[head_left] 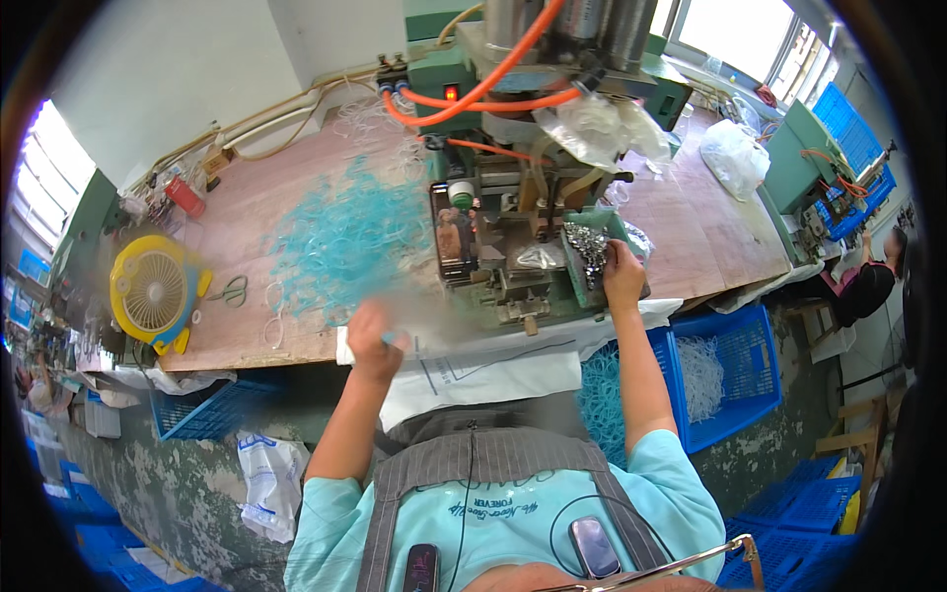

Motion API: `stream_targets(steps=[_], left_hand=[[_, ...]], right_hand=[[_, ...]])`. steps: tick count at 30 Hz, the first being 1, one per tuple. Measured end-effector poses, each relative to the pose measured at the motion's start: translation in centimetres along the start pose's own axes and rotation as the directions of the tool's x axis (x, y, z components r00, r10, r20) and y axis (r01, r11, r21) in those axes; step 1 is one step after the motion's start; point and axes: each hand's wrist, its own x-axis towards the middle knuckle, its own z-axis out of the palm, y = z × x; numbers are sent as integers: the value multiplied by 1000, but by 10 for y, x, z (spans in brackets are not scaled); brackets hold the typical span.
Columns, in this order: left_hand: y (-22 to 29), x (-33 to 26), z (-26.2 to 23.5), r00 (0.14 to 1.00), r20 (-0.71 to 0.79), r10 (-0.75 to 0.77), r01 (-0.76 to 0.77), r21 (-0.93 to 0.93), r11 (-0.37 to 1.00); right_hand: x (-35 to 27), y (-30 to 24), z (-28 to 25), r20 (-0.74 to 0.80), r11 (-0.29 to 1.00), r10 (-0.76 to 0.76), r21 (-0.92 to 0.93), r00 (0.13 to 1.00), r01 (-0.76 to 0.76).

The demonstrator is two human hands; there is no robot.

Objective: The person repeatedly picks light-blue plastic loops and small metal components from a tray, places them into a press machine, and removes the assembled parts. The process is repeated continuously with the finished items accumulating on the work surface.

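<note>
My left hand [371,342], smeared by motion, is closed above the table's front edge. A pale turquoise strip [397,339] shows at its fingers, probably one of the thin turquoise loops [345,232] heaped on the table beyond it. On the other side, my right hand [623,274] reaches into a green tray [582,294] of small shiny metal parts [588,249]. Its fingertips are pinched together at the edge of those parts; whatever is between them is hidden. Between my hands stands a green bench press [523,281] with a metal fixture at its front.
A yellow and blue fan [153,286] and scissors [233,289] sit at the left. Orange air hoses [493,104] cross the machine's top. Blue crates [735,380] with loops stand below at right, near white cloth [483,375] along the edge. Another person [868,291] sits far right.
</note>
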Motion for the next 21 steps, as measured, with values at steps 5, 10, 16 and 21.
stream_targets(steps=[5,10,16,21], left_hand=[[66,66,60,800,27,600,-570,-280,772],[88,79,100,732,228,642,-566,-320,760],[84,76,115,739,258,623,-500,-409,763],[87,70,118,753,259,604,-479,-414,774]], right_hand=[[0,0,6,12,991,79,107,997,-80],[2,5,-3,47,988,79,131,996,-84],[6,6,-7,-35,997,-70,26,997,71],[9,1,-10,-100,995,-96,0,990,97]])
